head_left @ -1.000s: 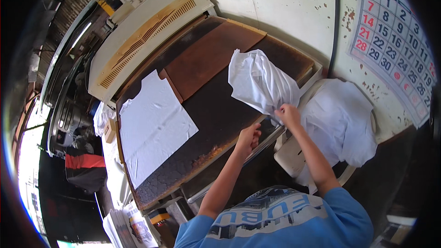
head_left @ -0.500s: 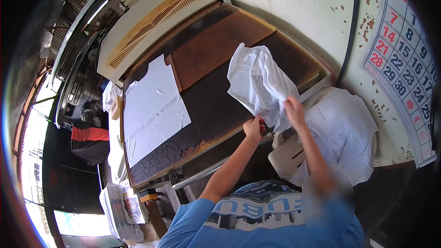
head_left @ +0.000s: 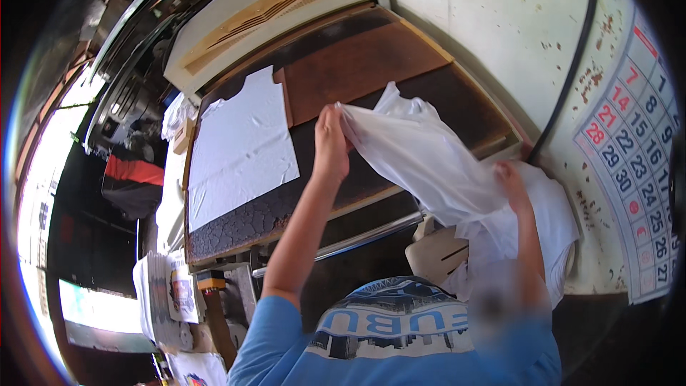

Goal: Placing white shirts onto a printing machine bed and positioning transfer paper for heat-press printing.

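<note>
A thin white cloth piece [head_left: 421,146], looking like a shirt panel, is stretched between my two hands over the front right of a dark machine bed [head_left: 254,225]. My left hand [head_left: 332,144] pinches one corner of it, above the middle of the bed. Beyond the bed's front edge, my right hand [head_left: 511,184] grips the opposite end. Below and beside my right hand lies a heap of white cloth [head_left: 550,211] on a beige plastic chair [head_left: 436,251]. Another white panel [head_left: 246,150] lies flat on the bed's left part, its notched end toward the back.
A brown sheet [head_left: 368,71] covers the bed's back portion, before a cream vented hood [head_left: 279,14]. A metal bar [head_left: 343,243] runs along the front edge. Stacked white cloths [head_left: 157,293] stand at lower left. A wall with a calendar [head_left: 629,150] borders the right.
My left hand has moved up and left, drawing a cloth corner with it. My right hand has shifted right, so the crumpled cloth is now spread out between them. The flat panel stays put.
</note>
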The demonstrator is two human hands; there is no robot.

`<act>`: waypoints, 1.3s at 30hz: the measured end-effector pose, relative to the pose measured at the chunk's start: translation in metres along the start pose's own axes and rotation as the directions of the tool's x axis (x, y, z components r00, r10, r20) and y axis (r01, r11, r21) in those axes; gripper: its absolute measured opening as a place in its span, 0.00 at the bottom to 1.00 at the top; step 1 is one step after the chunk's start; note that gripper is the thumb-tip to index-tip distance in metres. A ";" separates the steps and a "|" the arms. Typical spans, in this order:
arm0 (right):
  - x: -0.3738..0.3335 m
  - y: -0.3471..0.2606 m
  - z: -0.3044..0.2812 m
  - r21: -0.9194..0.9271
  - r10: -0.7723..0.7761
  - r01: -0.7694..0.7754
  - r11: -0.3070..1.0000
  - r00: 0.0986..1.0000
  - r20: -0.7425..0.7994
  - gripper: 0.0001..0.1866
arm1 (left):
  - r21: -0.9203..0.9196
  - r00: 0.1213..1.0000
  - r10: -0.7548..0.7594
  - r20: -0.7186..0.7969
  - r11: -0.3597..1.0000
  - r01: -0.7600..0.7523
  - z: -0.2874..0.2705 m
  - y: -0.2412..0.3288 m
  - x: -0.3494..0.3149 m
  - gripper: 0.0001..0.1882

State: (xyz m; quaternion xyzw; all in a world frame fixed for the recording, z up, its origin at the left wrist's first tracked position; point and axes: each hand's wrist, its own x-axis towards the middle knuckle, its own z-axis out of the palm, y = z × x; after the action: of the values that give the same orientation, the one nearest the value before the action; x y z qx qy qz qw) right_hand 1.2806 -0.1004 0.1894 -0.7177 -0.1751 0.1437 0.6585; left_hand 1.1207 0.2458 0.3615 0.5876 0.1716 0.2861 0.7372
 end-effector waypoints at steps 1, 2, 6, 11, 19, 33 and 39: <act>-0.016 -0.019 0.010 -0.316 -0.006 0.073 0.946 0.978 0.210 0.18 | -0.017 0.999 0.026 -0.019 1.000 -0.026 -0.009 0.021 0.002 0.09; -0.018 -0.019 0.005 -0.474 0.199 -0.008 0.880 0.914 0.354 0.18 | -0.072 0.997 0.065 -0.028 0.995 -0.067 -0.013 0.037 0.008 0.08; -0.009 -0.025 -0.033 -0.363 0.251 -0.099 0.927 0.881 0.401 0.17 | -0.171 0.991 0.133 0.031 0.977 -0.126 -0.025 0.112 0.010 0.08; -0.010 -0.126 0.017 0.706 0.104 -0.053 0.707 0.994 -0.029 0.15 | -0.185 0.941 0.271 0.204 0.954 -0.235 -0.041 0.149 -0.012 0.13; -0.003 -0.185 0.046 0.737 -0.212 0.111 0.667 0.976 0.044 0.17 | 0.079 0.990 0.124 0.072 0.988 -0.129 -0.153 0.167 -0.003 0.16; 0.034 -0.382 0.110 0.545 -0.364 0.434 0.717 0.900 -0.238 0.19 | 0.250 0.921 0.384 0.065 0.887 -0.388 -0.245 0.279 -0.004 0.15; 0.047 -0.392 0.109 0.362 -0.462 0.483 0.797 0.874 -0.150 0.18 | 0.293 0.912 0.393 0.119 0.863 -0.411 -0.282 0.295 0.000 0.18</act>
State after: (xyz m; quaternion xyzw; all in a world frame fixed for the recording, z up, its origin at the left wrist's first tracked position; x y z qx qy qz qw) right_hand 1.2507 0.0458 0.5707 -0.5100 -0.2984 -0.0129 0.8066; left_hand 0.8895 0.5053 0.5758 0.7268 0.0678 0.3864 0.5638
